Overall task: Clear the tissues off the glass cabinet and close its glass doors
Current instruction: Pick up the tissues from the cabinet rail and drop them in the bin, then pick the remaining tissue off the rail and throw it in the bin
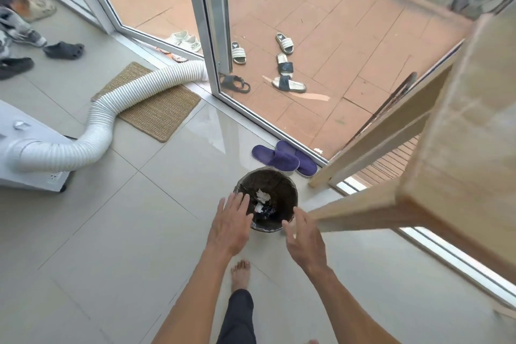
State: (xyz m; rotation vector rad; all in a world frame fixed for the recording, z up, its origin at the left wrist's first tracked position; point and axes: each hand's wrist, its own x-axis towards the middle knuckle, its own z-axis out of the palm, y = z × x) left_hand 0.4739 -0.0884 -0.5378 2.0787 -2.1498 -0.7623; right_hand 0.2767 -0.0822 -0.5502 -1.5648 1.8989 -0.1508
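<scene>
Both hands empty, fingers spread: left hand & right hand hover over the bin rim, prob. for a straight drop. White tissues lie crumpled inside the bin on the floor w/ dark scraps; cabinet not in view.

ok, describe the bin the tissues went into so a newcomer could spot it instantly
Start from the open glass door to the terrace, then come down the pale tiled floor to the pair of purple slippers at the threshold. The bin stands just this side of them, under both open hands. It is the only round, dark container there, with white crumpled tissue inside.
</scene>
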